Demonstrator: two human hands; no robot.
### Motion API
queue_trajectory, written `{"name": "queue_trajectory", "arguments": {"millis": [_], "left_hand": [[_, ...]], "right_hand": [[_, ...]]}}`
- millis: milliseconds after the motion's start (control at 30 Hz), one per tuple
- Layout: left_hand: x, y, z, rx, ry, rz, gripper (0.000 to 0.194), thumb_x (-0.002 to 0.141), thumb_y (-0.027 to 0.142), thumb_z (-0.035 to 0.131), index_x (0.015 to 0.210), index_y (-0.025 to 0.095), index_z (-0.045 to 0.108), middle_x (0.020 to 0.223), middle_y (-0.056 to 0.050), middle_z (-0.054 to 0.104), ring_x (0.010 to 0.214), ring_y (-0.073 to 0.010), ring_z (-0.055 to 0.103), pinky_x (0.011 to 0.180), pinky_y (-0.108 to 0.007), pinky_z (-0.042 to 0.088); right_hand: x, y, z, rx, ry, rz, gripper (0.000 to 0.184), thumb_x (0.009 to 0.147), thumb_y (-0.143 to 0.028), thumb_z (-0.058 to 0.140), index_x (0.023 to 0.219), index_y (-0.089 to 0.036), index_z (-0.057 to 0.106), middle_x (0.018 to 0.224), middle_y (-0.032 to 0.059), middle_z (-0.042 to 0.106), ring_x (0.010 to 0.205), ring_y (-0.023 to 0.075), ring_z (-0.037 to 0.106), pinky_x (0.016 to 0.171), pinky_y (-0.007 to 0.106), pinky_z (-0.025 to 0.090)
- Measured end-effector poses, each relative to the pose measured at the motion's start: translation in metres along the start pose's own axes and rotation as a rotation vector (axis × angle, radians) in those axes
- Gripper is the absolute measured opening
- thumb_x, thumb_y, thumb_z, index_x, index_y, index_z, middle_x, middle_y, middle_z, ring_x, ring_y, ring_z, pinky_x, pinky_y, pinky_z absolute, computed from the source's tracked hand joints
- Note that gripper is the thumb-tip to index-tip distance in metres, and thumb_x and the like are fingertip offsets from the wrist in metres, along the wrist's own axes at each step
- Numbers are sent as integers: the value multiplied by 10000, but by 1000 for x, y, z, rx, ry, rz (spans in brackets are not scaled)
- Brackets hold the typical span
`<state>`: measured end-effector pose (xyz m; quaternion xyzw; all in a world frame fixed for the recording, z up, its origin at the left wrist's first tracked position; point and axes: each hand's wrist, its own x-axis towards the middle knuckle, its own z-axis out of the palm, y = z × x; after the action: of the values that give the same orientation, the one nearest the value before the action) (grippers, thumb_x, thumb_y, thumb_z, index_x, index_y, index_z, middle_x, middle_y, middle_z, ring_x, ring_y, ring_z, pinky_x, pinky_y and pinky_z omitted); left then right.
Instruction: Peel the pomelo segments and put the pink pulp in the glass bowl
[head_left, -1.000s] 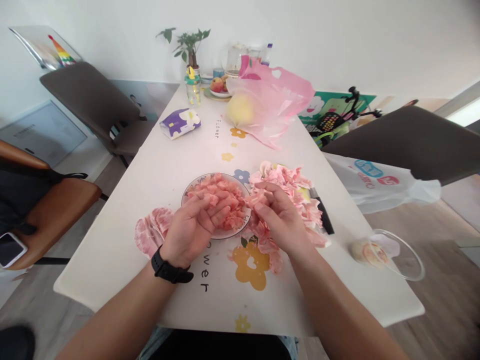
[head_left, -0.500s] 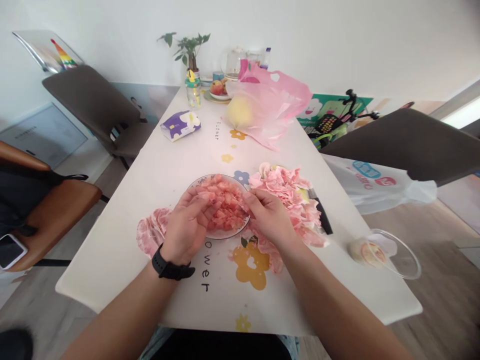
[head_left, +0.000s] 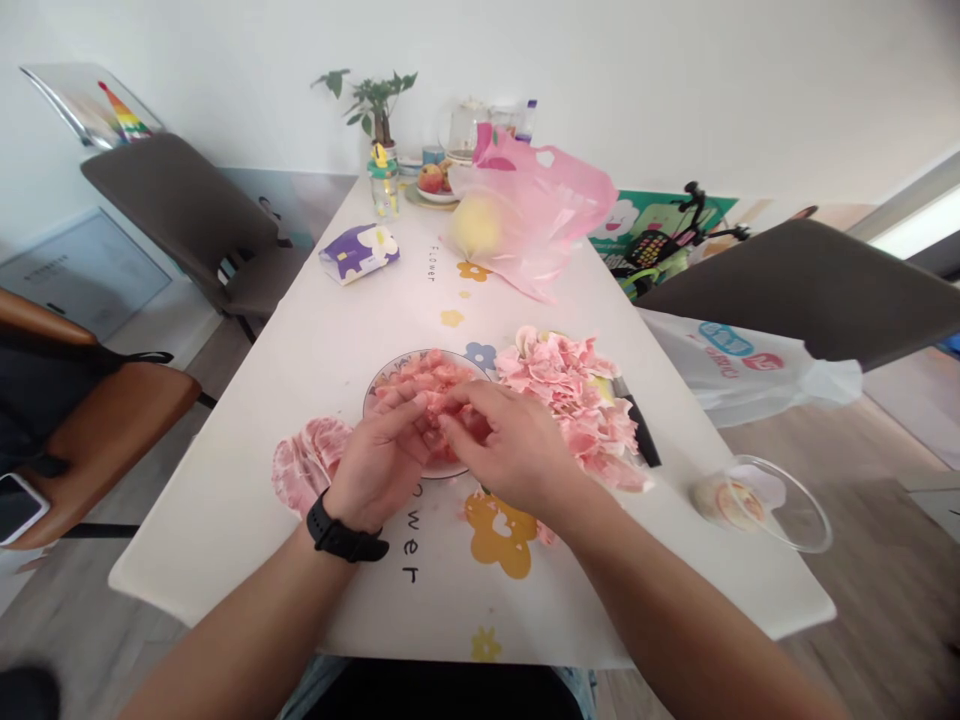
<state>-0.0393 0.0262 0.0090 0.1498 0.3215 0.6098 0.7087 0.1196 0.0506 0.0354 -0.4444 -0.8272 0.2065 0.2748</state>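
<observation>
A round plate heaped with pink meat pieces sits in the middle of the white table. My left hand, with a black watch on its wrist, rests at the plate's near left rim, its fingers curled onto the meat. Over the plate reaches my right hand, whose fingertips meet the left hand's fingers and pinch at the meat. A pile of thin pink meat slices lies right of the plate. Another small pile of slices lies to the left.
A black-handled knife lies beside the right pile. A clear lid sits near the right edge. Farther back are a pink plastic bag, a purple tissue pack, a bottle, fruit and a plant. Chairs stand on both sides.
My right hand has moved left from the right pile onto the plate. My left hand has turned from palm-up to fingers down on the meat.
</observation>
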Motion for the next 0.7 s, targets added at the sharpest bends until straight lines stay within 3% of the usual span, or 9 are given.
{"name": "queue_trajectory", "arguments": {"millis": [233,433,567,700], "left_hand": [[2,-3,-4,12,-66,14,89,853,142,813,927,150,763,930,-34,781,820,-119,729,767,-217,598],[1,-4,-4,33,-60,30,84,848,163,823,898,137,762,882,-35,768,792,-117,718,734,-213,596],[0,-3,-4,-11,-38,41,105,824,141,840,888,152,757,831,-3,752,738,-91,699,707,-186,579],[1,-2,-4,-22,-16,31,91,829,139,826,879,139,750,866,-11,749,779,-101,706,707,-194,571]], "right_hand": [[6,-4,-7,-86,-51,32,209,1014,-308,594,843,-228,684,748,-13,718,652,140,576,617,289,344],[10,-4,-6,-108,-75,70,228,922,-270,649,711,-218,581,629,-39,631,569,120,500,578,285,306],[6,-2,-4,-74,45,149,93,910,-268,640,827,-229,656,695,-30,690,605,130,561,596,273,364],[2,2,-4,-71,42,32,140,952,-260,586,941,-249,726,903,-5,788,732,149,658,643,285,396]]}}
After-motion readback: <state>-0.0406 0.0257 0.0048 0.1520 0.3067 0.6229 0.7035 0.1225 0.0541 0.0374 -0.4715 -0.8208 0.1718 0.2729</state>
